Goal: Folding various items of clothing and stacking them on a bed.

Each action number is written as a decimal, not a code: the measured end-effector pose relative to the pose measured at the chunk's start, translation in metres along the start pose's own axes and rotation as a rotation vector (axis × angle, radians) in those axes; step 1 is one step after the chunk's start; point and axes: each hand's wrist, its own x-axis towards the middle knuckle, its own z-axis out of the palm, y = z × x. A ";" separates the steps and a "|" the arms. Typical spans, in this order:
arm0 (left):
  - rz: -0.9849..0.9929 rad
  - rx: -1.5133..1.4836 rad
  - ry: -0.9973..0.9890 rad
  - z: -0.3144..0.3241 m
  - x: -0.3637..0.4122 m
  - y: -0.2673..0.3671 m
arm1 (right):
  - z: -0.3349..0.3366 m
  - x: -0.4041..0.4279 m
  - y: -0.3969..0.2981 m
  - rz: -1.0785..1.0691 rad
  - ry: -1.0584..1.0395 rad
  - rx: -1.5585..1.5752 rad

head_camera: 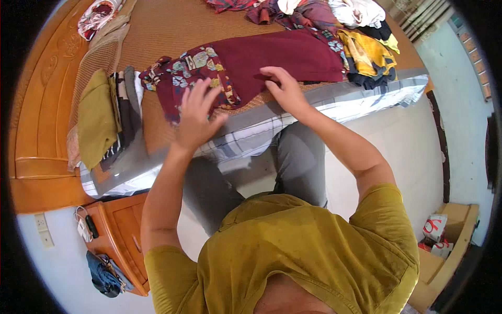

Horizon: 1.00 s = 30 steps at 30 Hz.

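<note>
A maroon garment with floral-patterned parts (282,55) lies stretched sideways on the woven bed mat (168,29). Over its floral left part is my left hand (200,114), fingers spread, holding nothing. My right hand (286,90) is by the lower edge of its plain maroon middle, thumb and fingers apart and curved, with nothing seen between them; whether the fingertips touch the cloth cannot be told. Left of the garment stands a row of folded clothes, an olive one (98,117) outermost and darker ones (125,106) beside it.
Loose clothes lie at the bed's far right, among them a yellow garment (366,53) and a white one (359,11). A rolled patterned cloth (98,17) rests near the carved wooden headboard (47,90). Checked bedding (243,137) hangs over the near edge. A wooden nightstand (121,243) stands lower left.
</note>
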 end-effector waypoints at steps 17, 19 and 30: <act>-0.263 0.228 -0.282 -0.055 -0.040 -0.069 | -0.147 0.005 0.026 -0.287 -0.029 -0.787; -0.226 0.266 -0.252 -0.058 -0.038 -0.052 | -0.155 0.011 0.023 -0.384 0.096 -0.801; -0.521 -0.112 0.361 -0.026 -0.046 -0.087 | -0.135 0.014 -0.032 -0.289 0.010 -0.779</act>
